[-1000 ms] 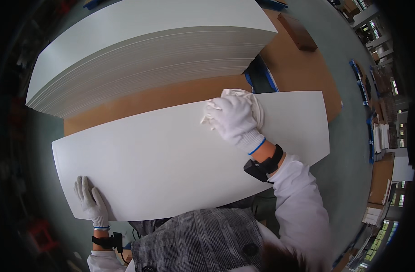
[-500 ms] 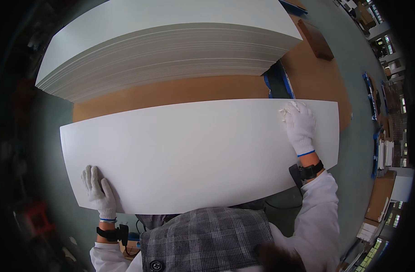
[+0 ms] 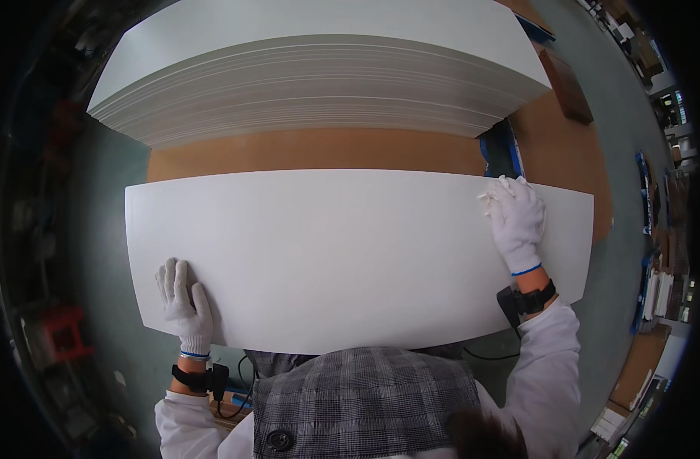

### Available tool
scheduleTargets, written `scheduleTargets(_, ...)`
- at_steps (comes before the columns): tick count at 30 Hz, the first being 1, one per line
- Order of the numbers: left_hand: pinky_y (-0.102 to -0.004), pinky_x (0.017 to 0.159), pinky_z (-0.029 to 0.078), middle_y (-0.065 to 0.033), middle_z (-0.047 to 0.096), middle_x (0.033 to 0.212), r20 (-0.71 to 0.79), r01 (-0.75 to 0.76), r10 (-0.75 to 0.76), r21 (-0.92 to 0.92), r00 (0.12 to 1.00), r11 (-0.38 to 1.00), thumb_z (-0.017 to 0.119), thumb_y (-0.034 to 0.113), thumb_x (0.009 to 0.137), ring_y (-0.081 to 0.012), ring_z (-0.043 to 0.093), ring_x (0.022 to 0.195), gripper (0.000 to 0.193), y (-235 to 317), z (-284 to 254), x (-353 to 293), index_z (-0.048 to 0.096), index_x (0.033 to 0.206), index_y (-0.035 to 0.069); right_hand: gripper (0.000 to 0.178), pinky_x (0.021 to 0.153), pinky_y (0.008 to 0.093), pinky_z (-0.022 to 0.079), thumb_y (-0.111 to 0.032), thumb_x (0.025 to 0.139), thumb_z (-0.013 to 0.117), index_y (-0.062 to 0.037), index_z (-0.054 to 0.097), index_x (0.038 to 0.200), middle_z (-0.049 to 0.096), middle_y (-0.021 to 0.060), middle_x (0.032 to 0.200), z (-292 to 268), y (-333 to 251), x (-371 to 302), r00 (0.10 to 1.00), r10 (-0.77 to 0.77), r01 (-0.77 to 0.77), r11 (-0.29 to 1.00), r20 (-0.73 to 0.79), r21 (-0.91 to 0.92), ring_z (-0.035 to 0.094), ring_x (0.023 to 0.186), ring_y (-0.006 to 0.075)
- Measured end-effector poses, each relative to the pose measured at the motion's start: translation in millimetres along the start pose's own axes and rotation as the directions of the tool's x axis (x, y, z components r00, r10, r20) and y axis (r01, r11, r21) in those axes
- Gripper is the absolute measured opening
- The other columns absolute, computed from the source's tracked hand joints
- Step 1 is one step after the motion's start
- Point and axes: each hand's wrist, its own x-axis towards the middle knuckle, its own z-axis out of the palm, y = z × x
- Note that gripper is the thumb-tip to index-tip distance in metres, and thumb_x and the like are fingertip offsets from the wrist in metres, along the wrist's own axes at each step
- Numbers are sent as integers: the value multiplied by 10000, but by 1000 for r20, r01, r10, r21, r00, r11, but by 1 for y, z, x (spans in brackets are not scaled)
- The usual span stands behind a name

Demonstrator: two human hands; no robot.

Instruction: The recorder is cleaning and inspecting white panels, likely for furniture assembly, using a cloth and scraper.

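A long, smooth white panel (image 3: 350, 260) lies crosswise in front of me. My left hand (image 3: 184, 300), in a white knit glove whose finger side looks grey, rests on the panel's near left part with its fingers stretched out. Near the far right edge, my gloved right hand (image 3: 518, 222) is closed around a crumpled white cloth (image 3: 503, 187) and presses it against the panel's surface. Only a little of the cloth shows past the fingers.
Beyond the panel stands a tall stack of white panels (image 3: 319, 88) on a brown board (image 3: 311, 151). A dark brown block (image 3: 566, 86) lies right of the stack. A red object (image 3: 67, 334), blurred, is at the left. Boards and boxes (image 3: 642, 363) line the far right.
My view has turned slightly, so the panel and stack sit farther right in the picture. Both hands stay at nearly the same places on the panel, the right still holding the cloth.
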Motion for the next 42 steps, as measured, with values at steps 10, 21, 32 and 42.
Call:
scheduleTargets(10,-517,1098,255,-200,498,1296,-25,-12,11,-32,1000,999,570,76,771,-425,394,1260,441,10,-9,8,547,1208,24,324,888,470,398,-232,776,581,-96,637,1066,576,102,1080,0,-52,33,984,-161,169,980,-81,106,525,1011,317)
scheduleTargets(21,-524,1065,307,-162,510,1215,15,-23,25,-126,1000,992,619,129,733,-377,460,1174,444,9,-38,15,534,1162,53,337,960,509,355,-225,771,592,-102,620,1083,546,136,1144,-21,-129,62,899,-434,437,883,-60,170,491,1075,342)
scheduleTargets(32,-528,1037,323,-194,455,1295,-374,191,-271,-238,887,952,555,215,840,-407,445,1183,450,-47,-16,-101,475,1234,15,589,1001,336,401,-30,805,576,8,409,1368,493,177,1323,-10,-99,120,662,-306,-198,810,684,553,501,1198,248)
scheduleTargets(42,-434,935,420,-136,477,1234,-160,960,-949,23,-272,-279,636,381,813,-323,477,1146,494,-103,56,-281,496,1215,131,524,1014,326,383,-6,822,486,43,419,1339,510,164,1302,-10,-101,135,584,-265,-287,817,767,501,499,1194,237)
